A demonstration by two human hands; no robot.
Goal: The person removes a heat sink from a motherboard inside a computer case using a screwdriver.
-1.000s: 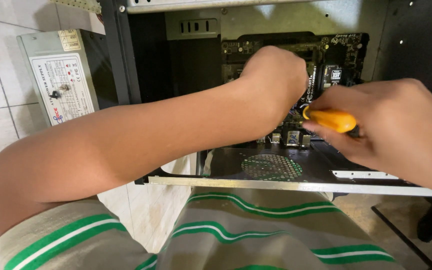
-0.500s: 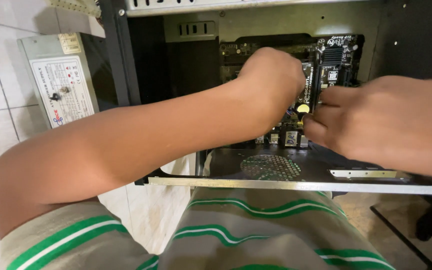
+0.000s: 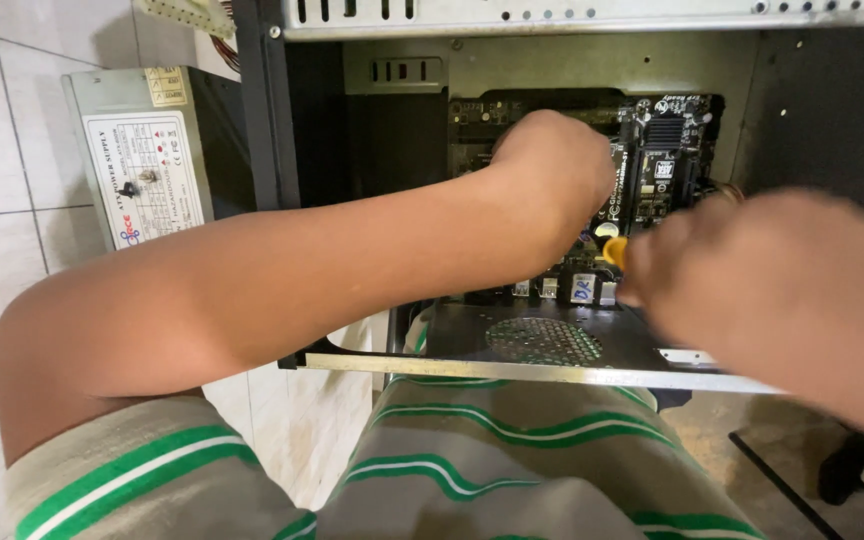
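Since a moment ago our right hand (image 3: 782, 290) slides right, closed round the yellow-handled screwdriver (image 3: 614, 250), while our left hand (image 3: 552, 170), grip hidden, braces on the motherboard (image 3: 667, 165) just above.

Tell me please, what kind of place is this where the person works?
Probably a home or small repair spot on a floor, not a proper workshop. An open computer case lies over the person's lap, a loose power supply unit stands beside it, and pale floor tiles show beneath.

Blurred right hand (image 3: 752, 290), its yellow tool (image 3: 613, 251) mostly hidden.
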